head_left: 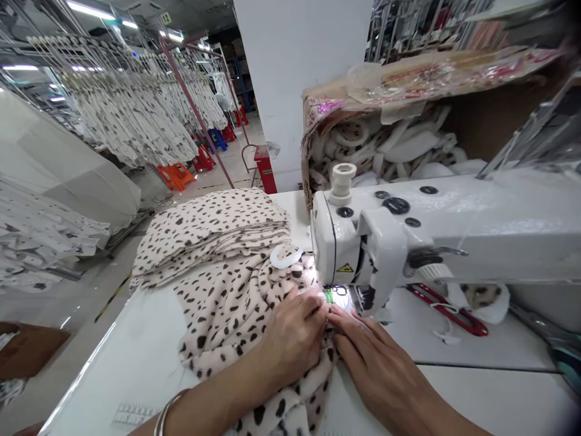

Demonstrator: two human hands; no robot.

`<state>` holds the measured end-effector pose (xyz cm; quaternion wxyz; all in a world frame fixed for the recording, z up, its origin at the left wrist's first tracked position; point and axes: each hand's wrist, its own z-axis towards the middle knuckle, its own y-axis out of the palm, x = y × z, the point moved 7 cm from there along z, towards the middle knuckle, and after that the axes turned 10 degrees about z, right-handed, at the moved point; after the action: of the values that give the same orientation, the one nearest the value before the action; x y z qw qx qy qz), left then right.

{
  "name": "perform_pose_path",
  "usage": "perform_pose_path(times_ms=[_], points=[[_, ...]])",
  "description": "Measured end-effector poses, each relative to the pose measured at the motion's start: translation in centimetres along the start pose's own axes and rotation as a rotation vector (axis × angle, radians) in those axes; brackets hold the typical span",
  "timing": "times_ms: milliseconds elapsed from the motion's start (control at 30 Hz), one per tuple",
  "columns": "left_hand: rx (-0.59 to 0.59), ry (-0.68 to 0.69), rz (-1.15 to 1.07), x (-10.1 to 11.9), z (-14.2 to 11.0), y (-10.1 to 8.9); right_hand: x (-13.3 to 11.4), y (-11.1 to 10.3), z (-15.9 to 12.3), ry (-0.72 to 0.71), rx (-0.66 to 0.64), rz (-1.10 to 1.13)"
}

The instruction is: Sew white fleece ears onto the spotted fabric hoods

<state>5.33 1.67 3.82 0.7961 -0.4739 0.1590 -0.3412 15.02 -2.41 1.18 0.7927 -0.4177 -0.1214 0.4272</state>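
Cream plush fabric with dark spots (pixel 222 309) lies bunched on the white table, running up to the needle area of a white sewing machine (pixel 454 224). My left hand (pixel 295 333) is closed, its curled fingers gripping the fabric just left of the presser foot. Flat on the work in front of the needle, my right hand (pixel 376 363) has its fingers stretched out, the tips near the left hand's. Between the fingertips and the machine head shows a brightly lit white piece with a green mark. A white curved trim piece (pixel 285 259) rests on the fabric behind.
A folded stack of spotted fabric (pixel 213 221) sits at the table's back left. Behind the machine, a cardboard box (pixel 385 85) holds plush pieces. Red-handled snips (pixel 454 312) and scissors (pixel 540 327) lie at the right. Garments (pixel 131 115) hang on racks beyond.
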Motion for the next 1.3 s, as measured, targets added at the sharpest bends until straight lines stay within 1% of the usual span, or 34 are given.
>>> perform_pose_path(times_ms=[67,200,400,533,667,833,1000,1067,1167,1300], points=[[-0.002,-0.012,-0.004,0.0,0.04,-0.1,0.07,0.01,-0.16,0.01,0.031,0.021],[-0.02,-0.012,-0.006,0.03,0.08,0.05,0.04,0.04,-0.2,0.008,0.045,0.029],[-0.017,-0.009,-0.001,-0.09,0.01,0.12,-0.1,-0.46,-0.14,0.008,0.072,0.027],[-0.037,-0.011,0.013,-0.09,-0.04,-0.01,-0.14,-0.31,-0.38,0.004,0.056,0.018],[-0.03,-0.008,0.028,0.06,-0.02,-0.16,-0.11,0.17,-0.67,0.007,0.051,0.039],[-0.051,-0.023,0.027,0.03,-0.05,0.15,-0.11,0.36,-0.66,0.002,0.054,0.035],[-0.046,-0.032,-0.003,-0.01,-0.07,-0.06,-0.29,0.26,-0.49,-0.057,-0.005,-0.028],[-0.047,-0.049,-0.002,-0.13,-0.05,-0.24,-0.27,0.36,-0.49,-0.054,-0.023,-0.028],[-0.056,-0.061,-0.049,-0.4,0.05,-0.27,-0.26,0.46,-0.52,-0.028,-0.002,0.005],[-0.074,-0.048,-0.087,-0.65,0.12,0.25,-0.29,0.38,-0.48,0.012,0.059,0.024]])
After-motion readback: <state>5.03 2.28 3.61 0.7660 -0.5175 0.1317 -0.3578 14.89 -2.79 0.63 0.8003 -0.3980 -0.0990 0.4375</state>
